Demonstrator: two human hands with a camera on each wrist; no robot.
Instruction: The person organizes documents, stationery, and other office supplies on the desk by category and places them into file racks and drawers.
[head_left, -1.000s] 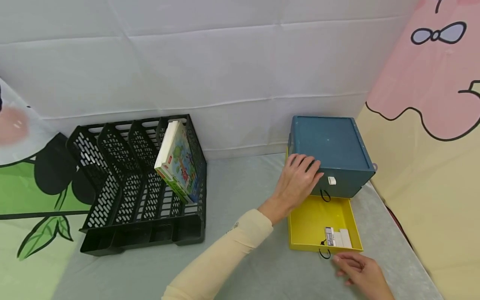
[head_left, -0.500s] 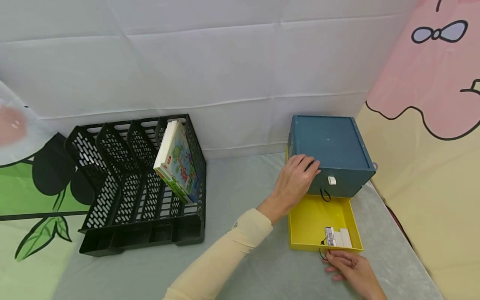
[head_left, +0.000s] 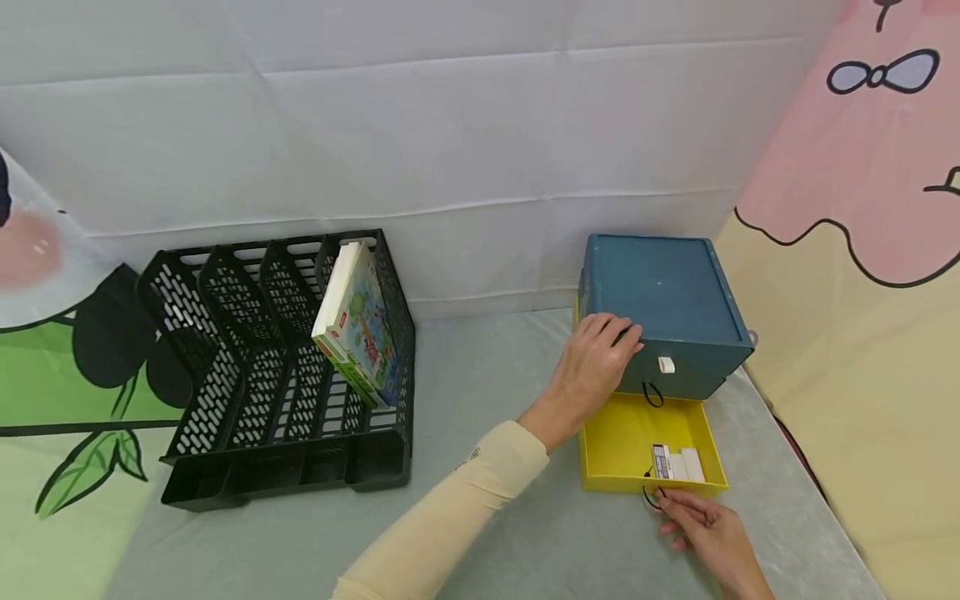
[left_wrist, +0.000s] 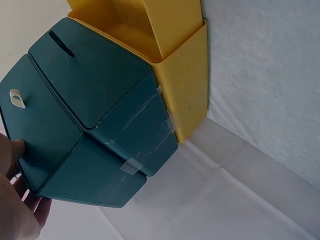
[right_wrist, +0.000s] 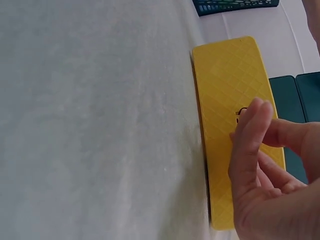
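A stacked cabinet (head_left: 660,287) has blue upper units and a yellow bottom one, plain in the left wrist view. Its yellow drawer (head_left: 618,433) is pulled partway out, with a black-and-white printed item and small white blocks (head_left: 688,465) near its front. My left hand (head_left: 596,358) grips the cabinet's top front left corner, fingers bent over the edge; the left wrist view shows its thumb on the blue front. At the yellow drawer's front, my right hand (head_left: 708,529) pinches the black loop pull (head_left: 651,500) between thumb and finger. Its remaining fingers partly cover the drawer front in the right wrist view.
On the left stands a black slotted file rack (head_left: 288,367), with several books (head_left: 356,329) leaning in its right compartment. A grey cloth (head_left: 487,517) covers the table. White sheeting hangs behind, and a patterned curtain (head_left: 840,358) runs close along the right.
My right hand has moved left to the black loop and taken hold of it. The yellow drawer has since slid slightly inward. My left hand stays at the cabinet's corner.
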